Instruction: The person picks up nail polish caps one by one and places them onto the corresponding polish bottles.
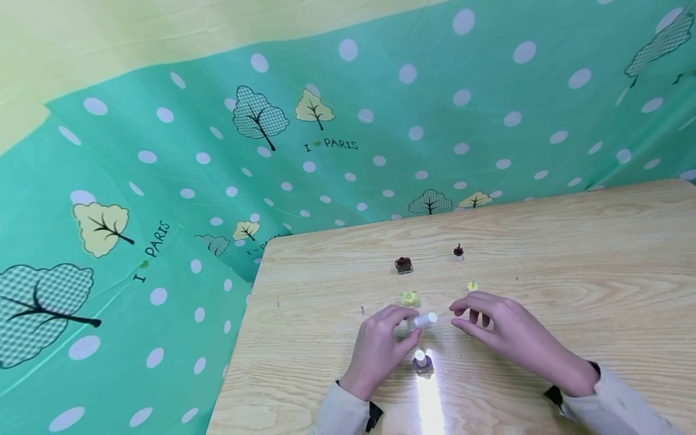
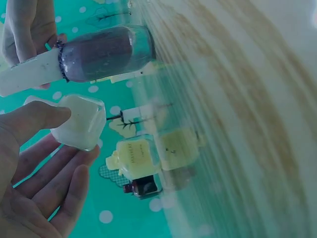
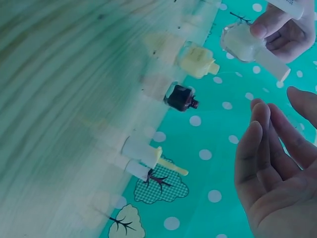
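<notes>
Left hand point(image 1: 379, 345): fingers and thumb pinching one clear glass bottle of white polish with white cylindrical cap point(image 1: 425, 321), tilted, cap towards the right fingers. Right hand point(image 1: 502, 323): fingers loosely bent, holding nothing, near that cap. Near the left thumb: purple glass bottle with white cap point(image 1: 422, 364), upright on pale wood-grain surface point(image 1: 304, 338). Beyond the left fingers: open pale-yellow glass bottle point(image 1: 410, 298); farther, open dark-red glass bottle point(image 1: 403, 265). Beyond the right fingers: white cap with yellow brush point(image 1: 472, 286); farther, white cap with dark-red brush point(image 1: 458, 253) (both brush-up).

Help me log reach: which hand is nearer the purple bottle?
Left. The left hand is close beside the purple bottle, on its left; the right hand is farther, to its right.
</notes>
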Demonstrator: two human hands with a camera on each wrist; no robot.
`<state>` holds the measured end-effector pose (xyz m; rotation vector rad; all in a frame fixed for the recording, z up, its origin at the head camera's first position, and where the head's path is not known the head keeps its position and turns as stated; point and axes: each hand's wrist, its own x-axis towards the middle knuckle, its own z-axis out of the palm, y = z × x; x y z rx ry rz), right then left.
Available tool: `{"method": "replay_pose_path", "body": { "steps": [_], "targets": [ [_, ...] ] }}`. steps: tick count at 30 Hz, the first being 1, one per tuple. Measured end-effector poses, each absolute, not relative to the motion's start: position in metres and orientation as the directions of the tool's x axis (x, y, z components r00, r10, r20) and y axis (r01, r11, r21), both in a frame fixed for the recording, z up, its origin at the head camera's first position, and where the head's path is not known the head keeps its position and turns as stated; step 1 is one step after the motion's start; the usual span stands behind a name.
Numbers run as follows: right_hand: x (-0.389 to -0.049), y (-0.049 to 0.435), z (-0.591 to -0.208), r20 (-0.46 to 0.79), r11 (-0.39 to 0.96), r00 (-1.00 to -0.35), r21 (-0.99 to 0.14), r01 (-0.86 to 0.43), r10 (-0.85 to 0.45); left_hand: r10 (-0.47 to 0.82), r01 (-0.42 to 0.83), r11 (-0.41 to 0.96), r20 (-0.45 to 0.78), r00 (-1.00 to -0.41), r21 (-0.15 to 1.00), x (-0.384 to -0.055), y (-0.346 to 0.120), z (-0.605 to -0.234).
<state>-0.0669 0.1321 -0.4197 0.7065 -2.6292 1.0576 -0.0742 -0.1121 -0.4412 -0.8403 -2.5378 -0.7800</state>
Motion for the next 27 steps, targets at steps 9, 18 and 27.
{"method": "replay_pose_path", "body": {
  "steps": [9, 18, 27],
  "targets": [
    [-0.066, 0.142, -0.425, 0.308, 0.650, -0.887, -0.604, -0.462, -0.344, 0.427, 0.598, 0.678, 0.434, -0.793, 0.427, -0.076, -0.113, -0.447],
    [-0.066, 0.153, -0.431, 0.320, 0.668, -0.887, -0.583, -0.462, -0.334, 0.436, 0.561, 0.679, 0.354, -0.827, 0.474, -0.078, -0.112, -0.447],
    [-0.068, 0.159, -0.434, 0.276, 0.695, -0.900, -0.573, -0.436, -0.336, 0.438, 0.515, 0.675, 0.276, -0.856, 0.528, -0.079, -0.111, -0.447]
  ]
}}
